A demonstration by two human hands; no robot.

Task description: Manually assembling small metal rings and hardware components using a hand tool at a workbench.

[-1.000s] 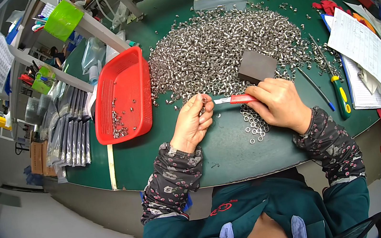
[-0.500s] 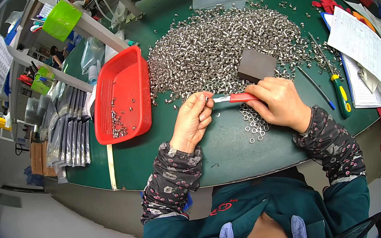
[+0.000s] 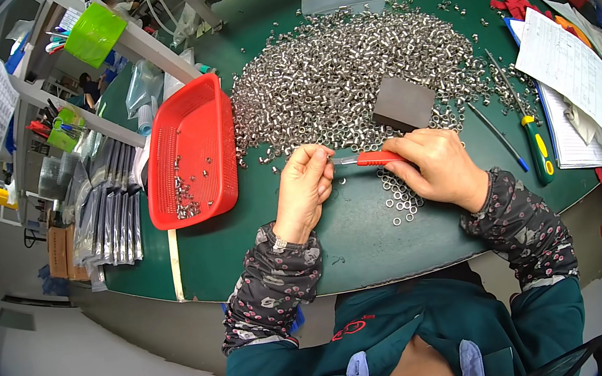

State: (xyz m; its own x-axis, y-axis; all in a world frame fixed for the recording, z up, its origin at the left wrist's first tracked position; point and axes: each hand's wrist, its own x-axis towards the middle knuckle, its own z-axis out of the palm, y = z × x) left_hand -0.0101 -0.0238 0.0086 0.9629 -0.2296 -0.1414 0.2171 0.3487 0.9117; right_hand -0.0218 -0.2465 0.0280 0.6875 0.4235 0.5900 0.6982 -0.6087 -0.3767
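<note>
I read the small shiny metal ring (image 3: 332,155) pinched in my left hand (image 3: 304,191) as light, rigid and slick. It sits at the fingertips, just above the green table mat (image 3: 369,244) and in front of the big heap of loose silvery metal rings (image 3: 347,79). I'd judge it easy to drop, so best held by the outer rim between thumb and forefinger.

My right hand (image 3: 439,168) is closed around a red-handled slim metal tool (image 3: 369,158), its tip meeting the ring at the left fingertips. Handle looks stiff, grip mid-handle.

A small scatter of finished rings (image 3: 401,197) lies just under the right hand. A dark grey rectangular block (image 3: 402,103) rests on the heap's near edge. The red perforated plastic tray (image 3: 190,153) to the left holds a few pieces.

Hard to make out: the tool's tip shape, and the ring itself, mostly hidden by fingers. I can't tell whether the left hand holds one ring or more.
</note>
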